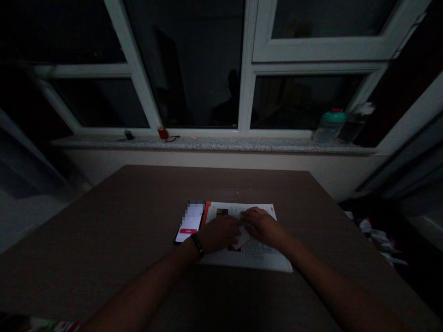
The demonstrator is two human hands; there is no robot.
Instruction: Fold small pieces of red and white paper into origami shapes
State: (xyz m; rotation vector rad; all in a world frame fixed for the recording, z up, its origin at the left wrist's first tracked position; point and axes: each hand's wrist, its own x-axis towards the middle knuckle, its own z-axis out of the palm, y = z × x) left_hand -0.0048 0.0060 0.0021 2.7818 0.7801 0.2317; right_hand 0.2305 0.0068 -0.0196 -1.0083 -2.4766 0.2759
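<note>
A printed booklet (277, 260) with an orange strip along its left side lies flat on the brown table. Over its middle, both hands meet at a small pale piece of paper (242, 238), apparently folded. My left hand (221, 233), with a dark band on the wrist, has its fingers closed on the paper's left side. From the other side my right hand (265, 227) bends its fingers onto the paper's upper right part. The fingertips are dim and partly hidden. Beside the booklet's left edge a lit phone (190, 223) lies screen up.
The brown table (138, 207) reaches toward a granite windowsill (214, 144). On the sill stand a red jar (162, 133), a small dark bottle (128, 134), a large clear jug with a teal top (330, 124) and another clear bottle (355, 122). The room is dark.
</note>
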